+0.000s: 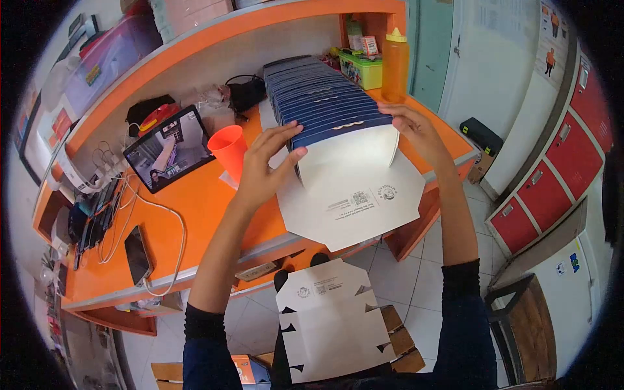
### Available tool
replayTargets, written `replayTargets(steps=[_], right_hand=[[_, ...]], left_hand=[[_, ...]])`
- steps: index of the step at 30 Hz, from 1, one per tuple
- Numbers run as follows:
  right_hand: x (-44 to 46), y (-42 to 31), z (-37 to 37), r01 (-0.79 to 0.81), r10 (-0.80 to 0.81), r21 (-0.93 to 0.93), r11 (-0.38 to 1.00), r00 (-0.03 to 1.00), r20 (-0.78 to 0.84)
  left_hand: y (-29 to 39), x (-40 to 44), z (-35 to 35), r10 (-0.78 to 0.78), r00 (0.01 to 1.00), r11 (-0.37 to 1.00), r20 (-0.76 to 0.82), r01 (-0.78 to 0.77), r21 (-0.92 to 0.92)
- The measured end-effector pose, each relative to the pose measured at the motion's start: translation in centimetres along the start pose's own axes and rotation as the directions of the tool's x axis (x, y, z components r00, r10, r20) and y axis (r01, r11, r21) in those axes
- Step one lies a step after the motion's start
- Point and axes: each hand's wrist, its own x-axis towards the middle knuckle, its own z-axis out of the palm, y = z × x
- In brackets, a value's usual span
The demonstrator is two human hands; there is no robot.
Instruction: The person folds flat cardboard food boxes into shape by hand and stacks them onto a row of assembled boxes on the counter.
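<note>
A long row of nested dark blue, white-striped cardboard boxes (325, 91) lies on the orange table. The front box (348, 156) faces me with its white inside showing, and its printed white flap (354, 208) hangs over the table's edge. My left hand (265, 162) is at that box's left upper corner, fingers stretched and thumb apart. At the right upper corner is my right hand (419, 133), its fingers spread and slightly bent against the edge. Neither hand is closed around the cardboard. A flat, unfolded white box blank (335, 331) with notched sides rests on my lap.
Left of the boxes stand an orange cup (229, 153) and a tablet (170, 149). A phone (138, 255) with a white cable lies near the table's front. Behind my right hand are a squeeze bottle (394, 68) and a green container (361, 69). Red lockers (536, 182) line the right.
</note>
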Motion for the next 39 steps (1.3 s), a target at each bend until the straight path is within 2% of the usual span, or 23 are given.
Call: replayTargets(steps=[7, 10, 11, 12, 13, 14, 16, 17, 18, 19, 20, 21, 22, 24, 25, 28, 29, 31, 32, 33, 36, 38, 39], right_hand=[[0.3, 0.6, 0.8, 0.009, -0.001, 0.08, 0.997, 0.995, -0.098], [-0.2, -0.5, 2.0, -0.043, 0.063, 0.104, 0.994, 0.98, -0.191], [-1.2, -1.1, 2.6, 0.026, -0.074, -0.16, 0.987, 0.95, -0.302], [-2.6, -3.7, 3.5, 0.064, -0.232, -0.418, 0.906, 0.901, -0.366], [-4.6, -6.1, 4.3, 0.066, -0.396, -0.648, 0.758, 0.837, -0.378], [-7.8, -8.6, 5.1, 0.037, -0.333, -0.616, 0.787, 0.866, -0.373], [-17.5, -10.7, 8.4, -0.029, -0.178, -0.519, 0.854, 0.922, -0.344], [-22.1, -11.6, 10.0, -0.12, 0.055, -0.422, 0.899, 0.985, -0.165], [-26.0, -12.4, 11.8, -0.295, 0.279, -0.456, 0.839, 0.955, -0.105], [-29.3, -12.5, 13.5, -0.444, 0.486, -0.5, 0.743, 0.872, -0.053], [-33.2, -11.2, 14.9, -0.55, 0.626, -0.465, 0.694, 0.779, 0.013], [-37.8, -9.4, 15.9, -0.65, 0.747, -0.435, 0.623, 0.66, 0.082], [-40.8, -9.0, 16.6, -0.738, 0.839, -0.411, 0.535, 0.524, 0.151], [-41.7, -11.2, 18.3, -0.87, 0.882, -0.162, 0.466, 0.444, 0.156], [-41.8, -12.6, 19.1, -0.909, 0.898, -0.034, 0.416, 0.405, 0.171], [-39.7, -15.3, 19.0, -0.906, 0.914, -0.162, 0.392, 0.363, 0.181], [-39.9, -16.0, 19.8, -0.811, 0.827, -0.162, 0.562, 0.55, 0.117], [-40.7, -16.0, 21.1, -0.726, 0.731, -0.114, 0.679, 0.654, 0.195], [-40.9, -15.9, 21.5, -0.675, 0.674, -0.086, 0.733, 0.703, 0.229], [-40.7, -16.0, 21.7, -0.722, 0.727, -0.122, 0.681, 0.646, 0.235], [-40.8, -15.6, 20.4, -0.801, 0.763, 0.05, 0.596, 0.585, 0.274], [-41.1, -16.0, 19.8, -0.711, 0.714, 0.413, 0.568, 0.676, 0.181], [-41.1, -16.2, 19.6, -0.621, 0.696, 0.576, 0.532, 0.708, 0.12]], left_hand=[[0.2, 0.3, 0.2, -0.052, 0.999, 0.994, -0.013, 0.05, -0.096], [0.9, 0.3, -0.2, -0.092, 0.996, 0.995, -0.006, 0.092, -0.04], [1.1, -0.1, 0.1, -0.097, 0.993, 0.995, -0.07, 0.098, 0.005], [2.2, -1.2, 0.2, -0.038, 0.991, 0.995, -0.127, 0.048, 0.082], [4.0, -2.9, 0.0, 0.026, 0.984, 0.987, -0.175, 0.003, 0.162], [5.6, -5.2, 0.0, 0.088, 0.973, 0.97, -0.212, -0.035, 0.242], [8.8, -12.8, 0.4, -0.071, 0.996, 0.984, -0.062, 0.08, 0.158], [9.3, -17.4, 0.9, -0.114, 0.98, 0.993, 0.162, 0.111, 0.026], [11.3, -21.1, 1.6, -0.29, 0.857, 0.939, 0.426, 0.34, -0.044], [11.3, -25.5, 2.7, -0.237, 0.729, 0.954, 0.642, 0.3, 0.011], [11.6, -28.9, 3.6, -0.342, 0.538, 0.865, 0.771, 0.501, 0.034], [12.0, -32.0, 4.6, -0.392, 0.304, 0.736, 0.868, 0.67, 0.098], [12.0, -35.2, 5.8, -0.374, 0.321, 0.754, 0.87, 0.651, 0.083], [12.1, -39.9, 7.7, -0.337, 0.371, 0.795, 0.865, 0.605, 0.05], [12.4, -39.8, 8.1, -0.325, 0.366, 0.794, 0.872, 0.606, 0.042], [12.1, -40.4, 10.4, -0.512, 0.321, 0.545, 0.797, 0.839, 0.012], [12.2, -40.0, 11.0, -0.543, 0.28, 0.405, 0.792, 0.913, -0.046], [12.8, -37.8, 12.0, -0.587, 0.192, 0.101, 0.786, 0.981, -0.164], [12.5, -37.8, 12.7, -0.594, 0.183, 0.081, 0.783, 0.982, -0.168], [12.1, -37.9, 13.4, -0.601, 0.174, 0.062, 0.78, 0.983, -0.172], [11.4, -39.2, 14.0, -0.618, 0.207, -0.006, 0.758, 0.963, -0.268], [10.8, -41.1, 14.4, -0.674, 0.231, -0.093, 0.702, 0.916, -0.391], [11.6, -40.4, 13.9, -0.697, 0.272, -0.175, 0.664, 0.833, -0.525]])
